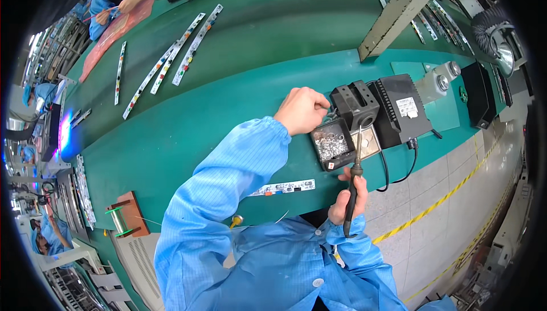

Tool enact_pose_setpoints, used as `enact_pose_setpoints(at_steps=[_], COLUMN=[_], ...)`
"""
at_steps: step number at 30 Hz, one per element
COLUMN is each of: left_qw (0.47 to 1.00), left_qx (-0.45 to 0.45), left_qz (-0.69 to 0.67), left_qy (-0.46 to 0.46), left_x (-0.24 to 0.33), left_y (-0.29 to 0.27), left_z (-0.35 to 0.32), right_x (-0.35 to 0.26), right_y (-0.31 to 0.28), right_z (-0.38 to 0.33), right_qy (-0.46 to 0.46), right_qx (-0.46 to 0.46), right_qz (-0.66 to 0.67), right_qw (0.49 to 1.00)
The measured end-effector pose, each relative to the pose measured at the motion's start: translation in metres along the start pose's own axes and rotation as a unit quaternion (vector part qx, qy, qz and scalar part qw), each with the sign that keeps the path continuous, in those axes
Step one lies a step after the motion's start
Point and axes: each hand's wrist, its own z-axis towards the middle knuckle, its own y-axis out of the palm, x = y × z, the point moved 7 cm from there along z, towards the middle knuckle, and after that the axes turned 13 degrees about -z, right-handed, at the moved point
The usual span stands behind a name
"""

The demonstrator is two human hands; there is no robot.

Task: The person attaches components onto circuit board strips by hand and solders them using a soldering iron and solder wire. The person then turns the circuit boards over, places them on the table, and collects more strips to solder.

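Soldering iron (353,188) gripped upright in right hand (343,200), fingers wrapped round the black handle, tip pointing up at the sponge tray (370,143) of the black iron stand (354,104). Left hand (302,110) curled shut, knuckles up, at the stand's left edge just above a small black tray of solder scraps (329,145); what it pinches cannot be told. Narrow circuit strip (283,187) lies on the green worktop (188,134) beside the blue sleeve. Solder spool (118,220) well to the left.
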Motion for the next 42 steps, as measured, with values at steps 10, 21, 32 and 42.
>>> enact_pose_setpoints(at_steps=[10, 21, 32, 42], left_qw=[0.992, 0.995, 0.997, 0.997], left_qx=[-0.073, -0.024, -0.036, 0.017], left_qz=[0.010, -0.022, -0.051, -0.019], left_qy=[-0.100, -0.089, -0.039, 0.071], left_x=[-0.013, -0.012, -0.008, 0.024], left_y=[0.020, 0.010, 0.011, -0.037], left_z=[0.018, 0.015, 0.011, -0.061], right_x=[0.002, 0.001, 0.002, -0.011], right_y=[0.000, 0.000, -0.001, 0.004], right_z=[0.001, 0.002, 0.001, 0.011], right_qy=[-0.004, 0.007, 0.010, -0.036], right_qx=[0.005, -0.004, -0.007, -0.063], right_qz=[0.028, 0.004, 0.012, -0.001], right_qw=[1.000, 1.000, 1.000, 0.997])
